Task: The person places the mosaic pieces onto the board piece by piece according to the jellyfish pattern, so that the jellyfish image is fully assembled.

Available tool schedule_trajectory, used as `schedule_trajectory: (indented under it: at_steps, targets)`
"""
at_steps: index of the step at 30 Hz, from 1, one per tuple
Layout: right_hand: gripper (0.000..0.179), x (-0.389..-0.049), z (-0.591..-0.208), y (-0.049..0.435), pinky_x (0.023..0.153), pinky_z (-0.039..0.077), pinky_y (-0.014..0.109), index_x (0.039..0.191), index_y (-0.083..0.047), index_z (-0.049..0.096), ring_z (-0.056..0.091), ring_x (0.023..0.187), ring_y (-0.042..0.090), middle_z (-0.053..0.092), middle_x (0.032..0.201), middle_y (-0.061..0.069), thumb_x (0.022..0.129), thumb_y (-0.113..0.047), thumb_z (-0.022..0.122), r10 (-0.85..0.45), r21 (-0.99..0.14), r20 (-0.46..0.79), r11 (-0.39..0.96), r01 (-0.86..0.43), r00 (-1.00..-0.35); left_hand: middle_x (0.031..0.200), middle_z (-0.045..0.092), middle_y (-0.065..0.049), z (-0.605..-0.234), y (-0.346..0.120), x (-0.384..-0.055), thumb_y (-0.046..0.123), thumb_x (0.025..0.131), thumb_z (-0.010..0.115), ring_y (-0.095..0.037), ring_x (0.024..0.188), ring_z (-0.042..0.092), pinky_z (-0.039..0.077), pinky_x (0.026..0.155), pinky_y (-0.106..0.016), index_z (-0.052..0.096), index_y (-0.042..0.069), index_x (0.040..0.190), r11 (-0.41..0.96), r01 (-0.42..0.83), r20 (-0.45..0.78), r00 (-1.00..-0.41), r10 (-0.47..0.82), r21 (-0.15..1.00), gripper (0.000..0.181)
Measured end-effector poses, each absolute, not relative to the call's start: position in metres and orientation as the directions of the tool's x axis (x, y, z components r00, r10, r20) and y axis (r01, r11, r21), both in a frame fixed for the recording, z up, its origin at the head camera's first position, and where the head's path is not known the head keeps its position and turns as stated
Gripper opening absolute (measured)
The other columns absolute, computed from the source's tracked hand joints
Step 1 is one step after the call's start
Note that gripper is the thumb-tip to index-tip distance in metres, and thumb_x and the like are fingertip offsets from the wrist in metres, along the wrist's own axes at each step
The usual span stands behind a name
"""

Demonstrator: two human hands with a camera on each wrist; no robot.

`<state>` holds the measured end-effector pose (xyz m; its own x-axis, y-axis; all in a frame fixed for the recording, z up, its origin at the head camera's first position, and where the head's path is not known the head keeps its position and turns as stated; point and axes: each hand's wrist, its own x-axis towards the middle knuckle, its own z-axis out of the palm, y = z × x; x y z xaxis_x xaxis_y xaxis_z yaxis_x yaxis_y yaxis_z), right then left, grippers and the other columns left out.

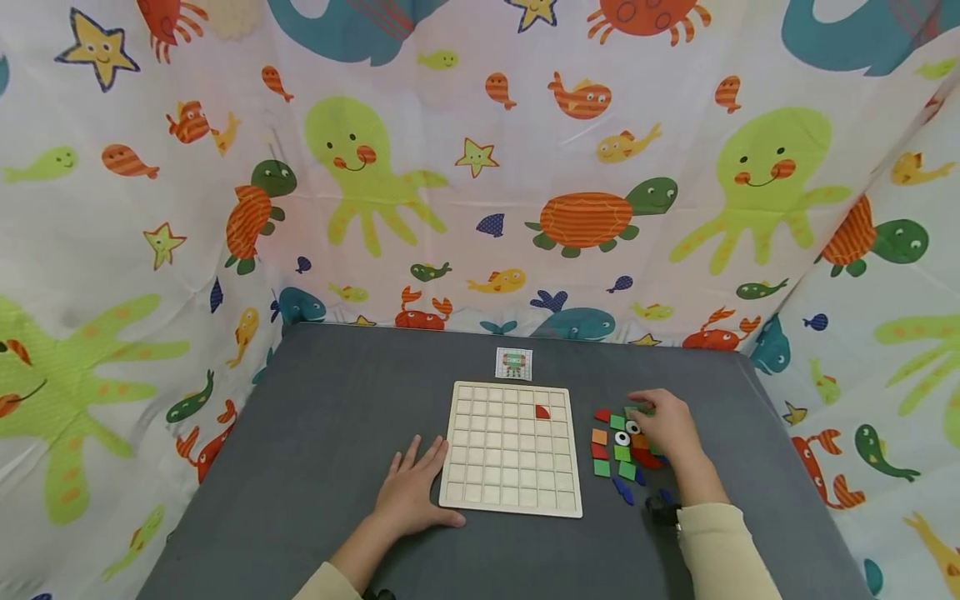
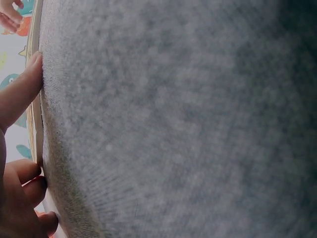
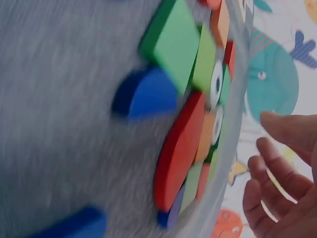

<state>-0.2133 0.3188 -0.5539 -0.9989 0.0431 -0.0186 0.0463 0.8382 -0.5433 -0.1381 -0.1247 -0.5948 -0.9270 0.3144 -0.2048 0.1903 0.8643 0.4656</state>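
A wooden grid board [image 1: 510, 450] lies on the dark table, with one red quarter-round piece [image 1: 542, 412] in a square near its upper right. My left hand [image 1: 411, 492] rests at the board's left side with fingers spread; its thumb and fingertips touch the board's edge [image 2: 34, 114] in the left wrist view. Over the far side of a group of coloured pieces hovers my right hand [image 1: 666, 423], its thumb and fingers [image 3: 282, 163] bent and apart with nothing visible between them. Among those pieces are green squares [image 1: 602, 468], orange squares [image 1: 599, 437], round eye pieces [image 1: 622, 438] and a red curved piece [image 3: 181, 153].
Behind the board lies a small picture card [image 1: 513, 364] with a figure on a grid. Blue pieces [image 1: 623, 491] lie at the near side of the group. A curtain [image 1: 480, 167] printed with sea animals surrounds the table [image 1: 360, 383] at the back and sides.
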Motion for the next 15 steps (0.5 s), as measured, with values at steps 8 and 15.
schedule_trajectory:
  at_steps: [8,15]
  targets:
    - [0.034,-0.213,-0.563,0.337,0.094,0.048,0.064,0.123,0.002,0.069,0.057,0.112,0.048,0.057,0.127,0.031,0.091,-0.011,0.069,0.079,-0.503,-0.113,0.855,0.125,-0.991,0.168,0.024,-0.001,-0.593,-0.127,-0.138,0.069,0.062,0.085,-0.035,0.157,0.008,0.010,0.123,-0.063,0.025,0.018,0.162,0.866,0.192,-0.203,-0.927,0.314,0.462,0.127]
    - [0.035,-0.215,-0.569,0.342,0.089,0.052,0.059,0.122,0.005,0.069,0.060,0.106,0.045,0.061,0.122,0.033,0.091,-0.010,0.070,0.088,-0.510,-0.147,0.847,0.151,-0.985,0.168,0.023,0.000,-0.595,-0.127,-0.137,0.070,0.062,0.084,-0.035,0.157,0.006,0.010,0.123,-0.062,0.025,0.018,0.162,0.864,0.189,-0.209,-0.926,0.315,0.467,0.128]
